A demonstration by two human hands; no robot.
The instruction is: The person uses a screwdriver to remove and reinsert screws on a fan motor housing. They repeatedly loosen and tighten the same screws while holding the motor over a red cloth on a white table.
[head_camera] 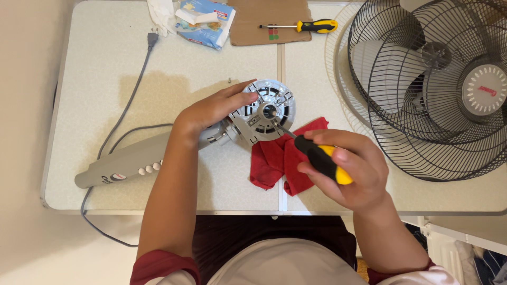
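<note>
While the left hand [214, 109] steadies the grey fan motor housing [262, 112] at frame centre, fingers closed on its rim, the right hand [346, 169] grips a black-and-yellow screwdriver [317, 157], tip in the housing hub. Housing lies on the counter [105, 68], partly over a red cloth [282, 158]. Fan guard [428, 84] sits upper right; second screwdriver [306, 25] top centre on cardboard [253, 24].
</note>
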